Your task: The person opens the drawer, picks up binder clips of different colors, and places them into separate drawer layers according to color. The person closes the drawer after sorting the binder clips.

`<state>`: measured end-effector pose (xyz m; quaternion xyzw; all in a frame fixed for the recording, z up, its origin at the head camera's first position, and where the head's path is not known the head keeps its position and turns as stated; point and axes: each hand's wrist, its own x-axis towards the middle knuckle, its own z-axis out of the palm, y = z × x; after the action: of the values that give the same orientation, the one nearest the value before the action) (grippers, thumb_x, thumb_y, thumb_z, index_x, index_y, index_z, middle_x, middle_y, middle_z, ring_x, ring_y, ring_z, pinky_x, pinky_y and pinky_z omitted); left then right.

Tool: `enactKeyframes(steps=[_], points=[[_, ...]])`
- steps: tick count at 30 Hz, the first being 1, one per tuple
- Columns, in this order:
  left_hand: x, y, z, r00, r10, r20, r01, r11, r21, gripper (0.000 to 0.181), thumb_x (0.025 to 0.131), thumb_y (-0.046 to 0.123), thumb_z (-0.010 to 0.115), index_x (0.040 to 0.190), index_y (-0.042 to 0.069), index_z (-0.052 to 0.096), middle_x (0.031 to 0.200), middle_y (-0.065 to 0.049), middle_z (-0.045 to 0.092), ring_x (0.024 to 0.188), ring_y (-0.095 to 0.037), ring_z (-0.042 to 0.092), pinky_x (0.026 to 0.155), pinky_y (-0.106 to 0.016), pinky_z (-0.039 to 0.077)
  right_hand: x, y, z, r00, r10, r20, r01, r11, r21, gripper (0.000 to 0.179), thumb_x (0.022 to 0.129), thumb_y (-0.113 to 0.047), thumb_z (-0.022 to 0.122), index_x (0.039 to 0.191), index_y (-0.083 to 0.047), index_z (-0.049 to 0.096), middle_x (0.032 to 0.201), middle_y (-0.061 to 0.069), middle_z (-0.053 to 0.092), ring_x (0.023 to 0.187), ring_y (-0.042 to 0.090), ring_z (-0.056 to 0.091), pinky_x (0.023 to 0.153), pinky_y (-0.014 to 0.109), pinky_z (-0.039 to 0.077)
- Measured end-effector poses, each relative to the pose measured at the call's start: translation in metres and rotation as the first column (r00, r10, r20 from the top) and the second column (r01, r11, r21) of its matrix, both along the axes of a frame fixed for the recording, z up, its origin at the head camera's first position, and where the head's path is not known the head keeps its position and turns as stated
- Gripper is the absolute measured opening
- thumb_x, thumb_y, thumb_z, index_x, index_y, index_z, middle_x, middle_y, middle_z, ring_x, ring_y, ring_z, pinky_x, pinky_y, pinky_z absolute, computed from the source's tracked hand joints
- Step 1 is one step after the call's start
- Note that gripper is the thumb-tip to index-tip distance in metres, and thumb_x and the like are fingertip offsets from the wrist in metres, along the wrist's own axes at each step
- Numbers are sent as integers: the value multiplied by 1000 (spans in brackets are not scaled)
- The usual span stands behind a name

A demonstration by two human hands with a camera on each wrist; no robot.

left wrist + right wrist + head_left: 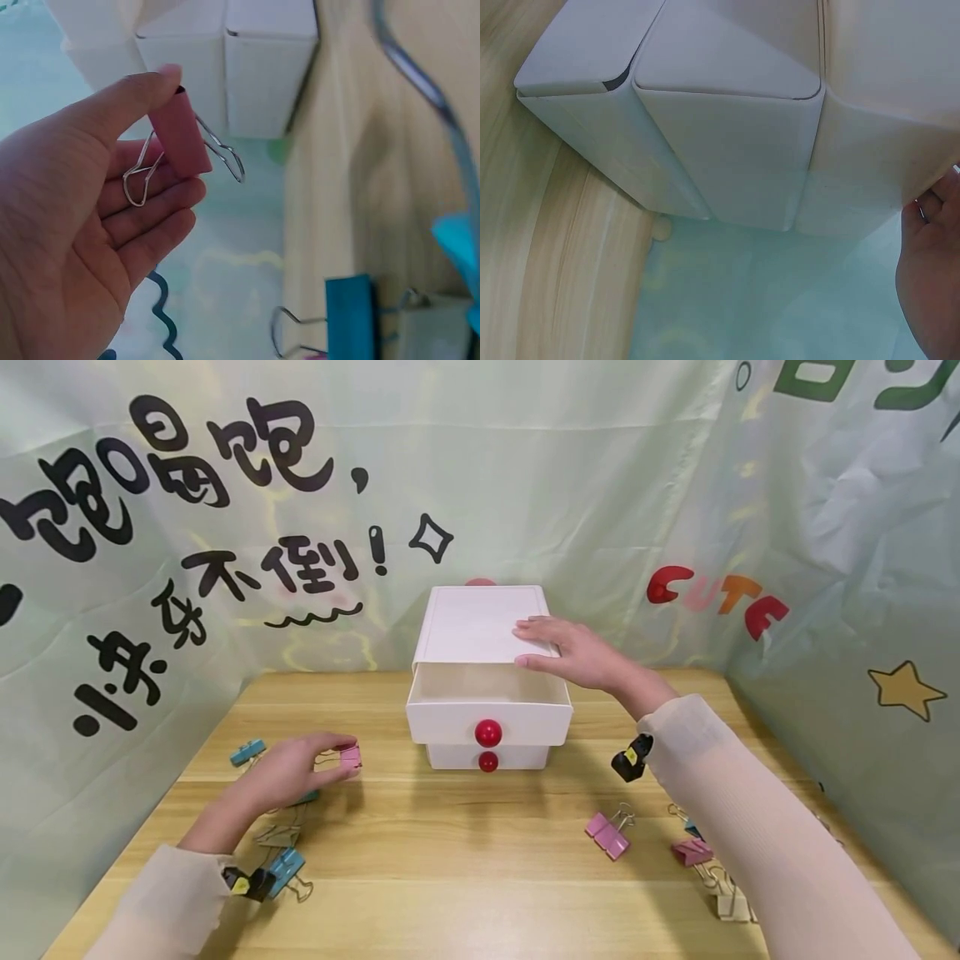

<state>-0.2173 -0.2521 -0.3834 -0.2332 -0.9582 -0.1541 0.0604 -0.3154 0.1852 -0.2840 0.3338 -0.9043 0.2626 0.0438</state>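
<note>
White plastic box w/ stacked drawers [480, 625], ctr of head view: upper drawer [442, 724] is pulled out, pale inner wall showing; its floor is hidden, so can't tell contents. Lower drawer [450, 757] sits pushed in beneath. Each front has a round glossy red knob [488, 732].

L hand [288, 770], left of ctr, pinches a small pink metal binder clip [350, 756] btwn thumb & fingers, just above the wood-grain table [450, 877]. R hand [573, 653] rests on box top, right side, fingers extended, thumb apart.

L wrist view adds the clip's two splayed wire handles & the other fingers loosely bent; teal clip [350, 319] at its btm right. R wrist view adds the box's side seams; hand cropped at right edge.

Head view only: pink clip lying lower right [607, 835], cream clip [732, 907] near btm right. Backdrop cloth [525, 485] reads "CUTE" mid-right, multicoloured; black Chinese lettering upper left, incl. "不倒!"
</note>
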Motion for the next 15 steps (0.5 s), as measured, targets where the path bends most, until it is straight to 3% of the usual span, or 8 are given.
enactKeyframes(steps=[5,15], points=[[2,10,12,1000,19,15,-20,999,41,67,90,61,58,134,11,60,128,-10,63,117,-33,58,93,-54,48,1,0,1,1000,-2,-3,2,1000,7,63,93,-51,61,145,-18,49,152,-2,40,144,19,27,117,48,19],[8,23,38,1000,-19,-12,20,991,132,62,90,56,62,133,11,61,129,-8,61,117,-30,59,92,-52,49,-1,0,0,1000,6,-7,-6,1000,1,62,93,-50,61,145,-17,50,152,-2,41,143,20,28,117,47,19]])
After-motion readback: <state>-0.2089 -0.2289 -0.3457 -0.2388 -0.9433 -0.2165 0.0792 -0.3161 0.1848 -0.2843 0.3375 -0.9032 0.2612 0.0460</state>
